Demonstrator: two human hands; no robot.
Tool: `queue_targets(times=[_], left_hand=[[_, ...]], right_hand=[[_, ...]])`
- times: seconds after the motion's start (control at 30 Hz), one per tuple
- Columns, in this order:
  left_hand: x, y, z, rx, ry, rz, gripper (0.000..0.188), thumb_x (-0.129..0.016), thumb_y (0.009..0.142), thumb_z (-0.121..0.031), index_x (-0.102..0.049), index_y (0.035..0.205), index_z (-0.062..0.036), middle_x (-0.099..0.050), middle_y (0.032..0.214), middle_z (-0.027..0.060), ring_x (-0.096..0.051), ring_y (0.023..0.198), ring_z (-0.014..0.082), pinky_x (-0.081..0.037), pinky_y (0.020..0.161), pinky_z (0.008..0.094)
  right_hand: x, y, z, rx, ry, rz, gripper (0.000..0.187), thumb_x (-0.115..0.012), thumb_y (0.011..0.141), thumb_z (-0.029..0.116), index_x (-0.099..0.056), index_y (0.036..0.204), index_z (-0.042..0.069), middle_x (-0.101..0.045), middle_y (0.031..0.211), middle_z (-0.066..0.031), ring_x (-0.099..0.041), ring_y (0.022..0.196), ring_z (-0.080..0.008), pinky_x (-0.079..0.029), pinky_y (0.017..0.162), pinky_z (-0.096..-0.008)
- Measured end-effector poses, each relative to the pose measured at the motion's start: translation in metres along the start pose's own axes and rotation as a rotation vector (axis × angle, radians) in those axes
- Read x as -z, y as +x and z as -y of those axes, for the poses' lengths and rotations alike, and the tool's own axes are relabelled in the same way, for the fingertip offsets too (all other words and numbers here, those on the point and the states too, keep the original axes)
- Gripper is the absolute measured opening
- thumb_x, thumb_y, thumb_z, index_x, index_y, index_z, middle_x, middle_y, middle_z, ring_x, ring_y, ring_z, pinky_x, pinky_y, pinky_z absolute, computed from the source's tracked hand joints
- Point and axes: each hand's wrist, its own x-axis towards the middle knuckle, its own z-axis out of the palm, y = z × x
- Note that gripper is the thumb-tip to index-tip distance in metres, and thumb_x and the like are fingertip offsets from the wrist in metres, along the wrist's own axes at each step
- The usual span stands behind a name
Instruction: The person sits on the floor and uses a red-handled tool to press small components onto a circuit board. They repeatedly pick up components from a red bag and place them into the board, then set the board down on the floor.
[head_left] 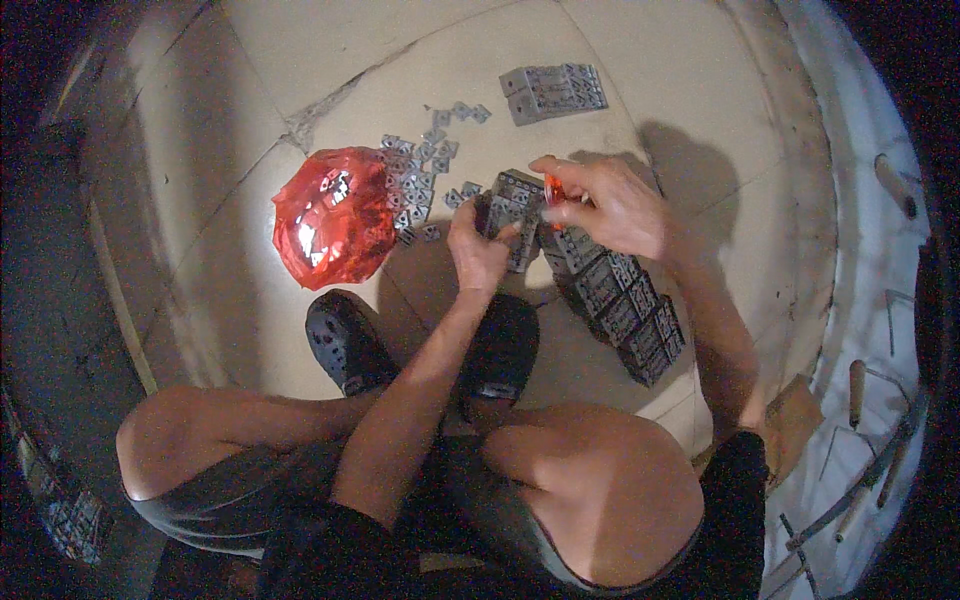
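Squatting on tiled floor, two dark shoes below red plastic bag. Left hand, just right of bag, fingers curled tight around grey metal bracket block, thumb on its front. Right hand, further right of bag, fingertips pinched on small orange tool, touching same block. One long row of joined brackets lower right of bag. One flat assembled group upper right of bag. Loose small plates touching bag's right edge, too many for exact count.
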Motion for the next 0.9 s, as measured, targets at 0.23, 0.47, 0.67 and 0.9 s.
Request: queue_targets(times=[0.23,0.47,0.67,0.9], left_hand=[[-0.001,-0.001,-0.007,-0.044,0.142,-0.022,0.053,-0.089,0.068,-0.005,-0.064,0.113,0.0056,-0.068,0.105,0.0240,-0.068,0.102,0.0407,-0.053,0.090,0.0458],[0.007,0.002,-0.012,-0.023,0.093,0.027,0.055,-0.090,0.069,-0.007,-0.063,0.115,0.0055,-0.068,0.107,0.0235,-0.067,0.102,0.0408,-0.053,0.091,0.0457],[0.002,-0.005,-0.015,-0.140,0.193,0.062,0.080,-0.093,0.065,-0.011,-0.055,0.133,0.0040,-0.062,0.123,0.0236,-0.063,0.113,0.0420,-0.053,0.097,0.0457],[-0.002,-0.003,-0.020,-0.136,0.306,0.088,0.097,-0.096,0.058,-0.017,-0.049,0.140,0.0035,-0.056,0.128,0.0232,-0.059,0.117,0.0430,-0.053,0.100,0.0465]], right_hand=[[-0.005,0.005,0.010,0.085,-0.483,-0.057,0.043,-0.074,0.088,0.045,-0.076,0.093,0.002,-0.073,0.077,-0.0183,-0.073,0.074,-0.0399,-0.058,0.070,-0.0455],[-0.006,0.017,0.023,0.040,-0.548,0.003,0.046,-0.072,0.089,0.048,-0.077,0.081,0.003,-0.071,0.073,-0.0207,-0.073,0.073,-0.0384,-0.058,0.067,-0.0473],[0.001,0.014,0.004,0.071,-0.387,0.044,0.040,-0.070,0.091,0.042,-0.077,0.084,0.003,-0.069,0.084,-0.0190,-0.071,0.086,-0.0375,-0.057,0.075,-0.0497],[-0.020,0.013,0.006,-0.026,-0.417,-0.046,0.035,-0.073,0.088,0.040,-0.076,0.084,0.005,-0.069,0.087,-0.0165,-0.071,0.089,-0.0374,-0.057,0.077,-0.0486]])
